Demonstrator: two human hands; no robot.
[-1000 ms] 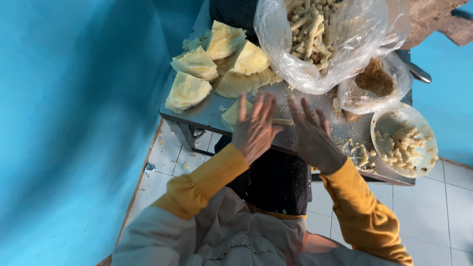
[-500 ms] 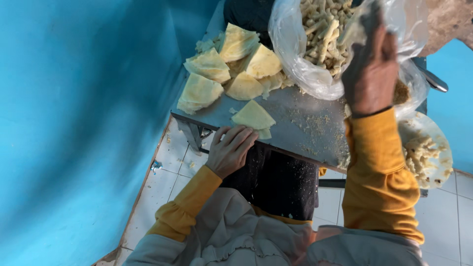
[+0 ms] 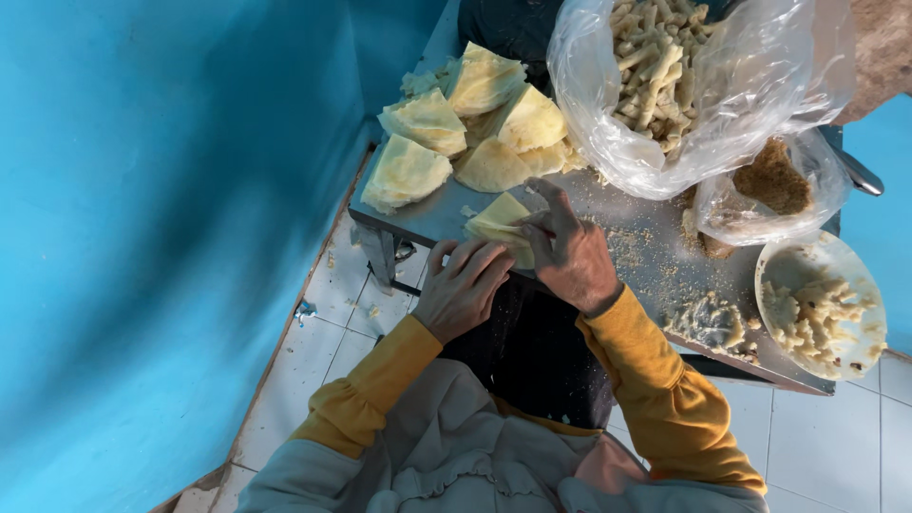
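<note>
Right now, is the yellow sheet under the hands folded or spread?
Folded: the yellow sheet shows a layered triangular edge beneath the right hand and left hand.

Pale yellow folded wrapper [image 3: 501,220] lies flat at the table's near edge.

Person is wearing mustard-yellow long sleeves, gathered at the cuffs, cloth bunching in folds along both forearms. Over the chest a pale grey-white garment is showing, ruffled along one seam. Left hand [image 3: 463,288] and right hand [image 3: 570,255] are going bare, ungloved.
</note>
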